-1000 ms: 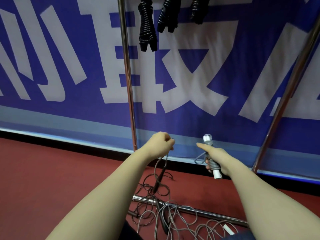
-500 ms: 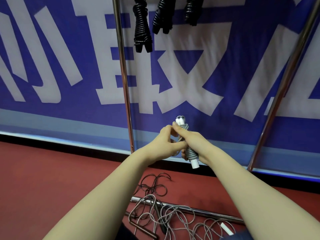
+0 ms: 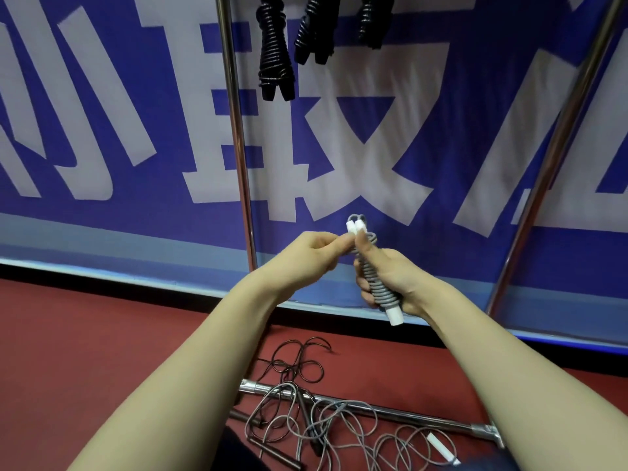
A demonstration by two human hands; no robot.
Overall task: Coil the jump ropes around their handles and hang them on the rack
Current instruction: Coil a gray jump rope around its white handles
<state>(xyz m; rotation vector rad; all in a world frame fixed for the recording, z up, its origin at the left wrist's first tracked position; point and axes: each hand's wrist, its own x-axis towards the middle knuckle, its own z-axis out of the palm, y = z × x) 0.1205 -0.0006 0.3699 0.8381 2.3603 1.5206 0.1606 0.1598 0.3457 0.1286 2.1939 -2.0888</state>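
Note:
A grey jump rope [image 3: 381, 291] is wound in tight coils around its two white handles, held upright in front of me. My right hand [image 3: 394, 280] grips the coiled bundle round its middle, thumb pointing up along it. My left hand [image 3: 314, 256] pinches at the top of the bundle beside the white handle tips; what its fingertips hold is hidden. Three coiled black jump ropes [image 3: 273, 59] hang from the top of the metal rack [image 3: 238, 130].
Loose grey and dark ropes [image 3: 306, 416] lie tangled on the red floor over the rack's bottom bar [image 3: 407, 416], with a white handle [image 3: 441, 448] among them. The rack's right upright [image 3: 557, 158] slants up. A blue banner with white characters [image 3: 441, 147] hangs behind.
My hands came together from apart, and the rope end that hung from my left hand is now wound onto the bundle. The bundle rose slightly.

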